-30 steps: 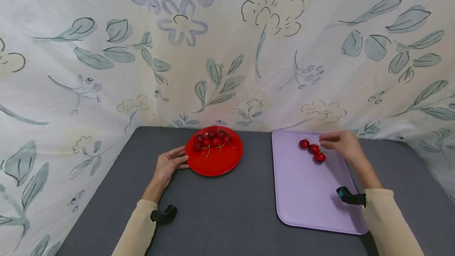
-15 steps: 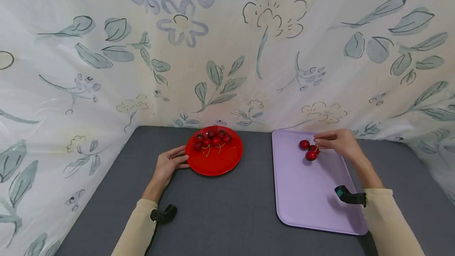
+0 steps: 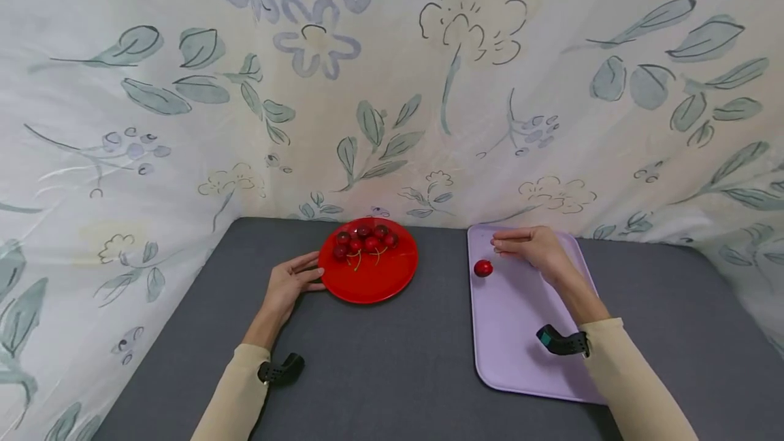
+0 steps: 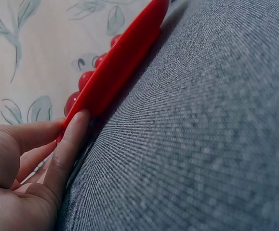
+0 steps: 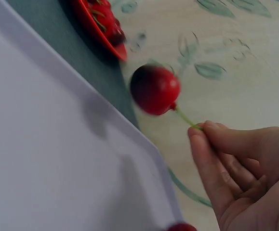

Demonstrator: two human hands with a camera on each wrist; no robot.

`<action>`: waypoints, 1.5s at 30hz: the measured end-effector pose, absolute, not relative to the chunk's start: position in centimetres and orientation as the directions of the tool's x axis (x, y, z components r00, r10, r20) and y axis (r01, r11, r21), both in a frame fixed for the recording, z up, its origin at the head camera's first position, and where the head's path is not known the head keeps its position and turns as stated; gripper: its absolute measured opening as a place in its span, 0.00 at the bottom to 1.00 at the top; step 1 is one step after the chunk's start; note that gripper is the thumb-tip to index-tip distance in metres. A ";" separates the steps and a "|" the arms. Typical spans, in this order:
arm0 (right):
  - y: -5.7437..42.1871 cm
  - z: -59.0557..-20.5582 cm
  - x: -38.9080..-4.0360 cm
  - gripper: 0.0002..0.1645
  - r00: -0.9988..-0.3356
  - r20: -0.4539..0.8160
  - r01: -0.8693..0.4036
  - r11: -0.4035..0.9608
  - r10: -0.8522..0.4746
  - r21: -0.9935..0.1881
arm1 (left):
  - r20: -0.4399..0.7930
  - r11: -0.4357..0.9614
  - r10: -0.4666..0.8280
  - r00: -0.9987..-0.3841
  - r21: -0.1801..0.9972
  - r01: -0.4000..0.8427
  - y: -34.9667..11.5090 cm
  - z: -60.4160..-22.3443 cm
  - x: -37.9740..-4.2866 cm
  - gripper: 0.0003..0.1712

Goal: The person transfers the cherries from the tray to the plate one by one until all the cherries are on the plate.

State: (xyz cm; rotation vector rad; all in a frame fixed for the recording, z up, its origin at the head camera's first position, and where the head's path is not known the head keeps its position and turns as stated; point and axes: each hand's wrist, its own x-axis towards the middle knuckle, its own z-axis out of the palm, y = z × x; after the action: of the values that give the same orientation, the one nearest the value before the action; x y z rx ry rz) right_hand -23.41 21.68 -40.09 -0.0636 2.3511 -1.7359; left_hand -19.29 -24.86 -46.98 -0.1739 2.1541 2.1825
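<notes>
In the head view, my left hand (image 3: 289,288) holds the left rim of a red plate (image 3: 367,284), with its fingertips at the edge. Several red cherries (image 3: 371,243), some with green stems, lie on the plate's far half. My right hand (image 3: 535,250) is over the far part of a lilac tray (image 3: 520,346). Thumb and finger pinch the green stem of a cherry (image 5: 154,90), which hangs in the air near the tray's left edge. Part of another cherry (image 5: 181,226) shows at the bottom of the right wrist view; in the head view my right hand hides that spot.
Plate and tray stand on a dark grey cloth-covered table (image 3: 392,359), with a strip of cloth between them. A flower-patterned curtain (image 3: 380,87) rises behind the table's far edge and along its left side.
My right hand has moved left with the cherry, from among the other cherries to the tray's left edge. My left hand and the plate have stayed in place.
</notes>
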 end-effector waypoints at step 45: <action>4.7 -44.2 -24.8 0.21 -0.963 -0.233 0.262 -0.289 -0.134 -0.921 | -0.128 -0.011 -0.007 -0.992 0.992 -0.127 -25.2 -47.0 -19.9 0.28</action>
State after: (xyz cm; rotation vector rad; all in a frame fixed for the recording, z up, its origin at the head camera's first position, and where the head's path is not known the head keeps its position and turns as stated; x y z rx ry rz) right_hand -24.83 4.68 -44.22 0.1609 1.7010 -2.3354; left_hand -19.95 -25.18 -46.96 -0.1465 2.1478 2.1699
